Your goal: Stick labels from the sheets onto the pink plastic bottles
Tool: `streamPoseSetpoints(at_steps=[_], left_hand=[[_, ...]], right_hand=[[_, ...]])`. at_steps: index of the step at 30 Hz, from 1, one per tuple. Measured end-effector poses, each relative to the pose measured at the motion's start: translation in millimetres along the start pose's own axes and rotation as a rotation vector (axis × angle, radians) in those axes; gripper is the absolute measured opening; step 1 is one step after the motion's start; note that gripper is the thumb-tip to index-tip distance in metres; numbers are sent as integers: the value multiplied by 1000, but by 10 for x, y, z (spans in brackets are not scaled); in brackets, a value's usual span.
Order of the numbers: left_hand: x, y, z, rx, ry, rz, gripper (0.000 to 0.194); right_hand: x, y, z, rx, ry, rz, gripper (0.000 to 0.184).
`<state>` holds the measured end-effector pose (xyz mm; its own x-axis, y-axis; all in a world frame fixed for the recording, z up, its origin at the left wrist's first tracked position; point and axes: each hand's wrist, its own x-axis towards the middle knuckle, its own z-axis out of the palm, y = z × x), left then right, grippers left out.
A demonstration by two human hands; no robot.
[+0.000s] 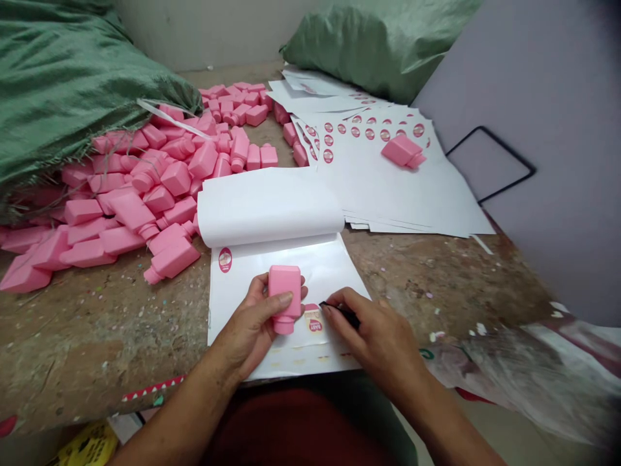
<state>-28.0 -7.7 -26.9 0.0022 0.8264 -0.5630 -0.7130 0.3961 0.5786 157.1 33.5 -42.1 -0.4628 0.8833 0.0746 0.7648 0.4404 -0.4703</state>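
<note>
the left hand [247,330] is curled closed around a pink plastic bottle [284,296], its fingers behind the body and its thumb lying across the front. the bottle's long axis runs almost straight toward the person, neck down and tilted slightly to the right. the right hand [376,340] is closed in a pinch on a thin black tool [339,310], though its kind is hard to tell because the fingers hide most of it. its tip points left, ending just beside an oval pink-and-cream label [313,318] on a glossy backing sheet [315,265]. that label sits between the hands, just right of the bottle's neck and nearer the right hand, with the bottle not touching it. a second oval label [225,259] lies farther up the sheet, whose upper pages are folded back in a white roll [269,206]. the sheet rests on a stained, rough worktop [101,336]. beyond it, a heap of pink bottles [165,194] spills from a green woven sack [63,84]. to the right lie a fanned stack of label sheets [388,175] with one pink bottle [402,151] on top, then a second green sack [383,45] behind.
</note>
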Motion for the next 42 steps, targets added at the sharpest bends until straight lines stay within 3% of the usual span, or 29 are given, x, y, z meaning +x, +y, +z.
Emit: streamPoseSetpoints(at_steps=[4,11,18,21,24,28,30,34,36,39,42], left_hand=[[7,6,-12,-47,6,-5,38],[12,26,-32,-97,-8,15,32],[36,-8,-60,-127,-18,27,33],[46,-20,-84,-153,-33,44,37],[38,-17,-94,-170,-34,53,39],[24,-8,-86,-168,-19,47,36],[26,-5,-81,-146,-20,51,33],[28,-3,-66,-60,-41,98,38],[7,1,-49,-15,-54,112,47],[-72,7,-5,22,-90,100,56],[-178,0,47,13,-126,84,49]], right_hand=[[-15,70,-25,162,-73,76,18],[-93,17,57,-55,87,-103,21],[-74,61,-19,120,1,-65,21],[-145,27,-1,48,2,-57,30],[-246,-64,-31,53,-128,-20,43],[-328,-114,-285,479,-347,75,42],[-328,-91,-442,609,-291,127,36],[-277,-114,-624,519,150,164,17],[-238,-197,-629,483,276,153,12],[-147,-358,-541,601,261,195,12],[-23,-491,-383,870,225,213,18]])
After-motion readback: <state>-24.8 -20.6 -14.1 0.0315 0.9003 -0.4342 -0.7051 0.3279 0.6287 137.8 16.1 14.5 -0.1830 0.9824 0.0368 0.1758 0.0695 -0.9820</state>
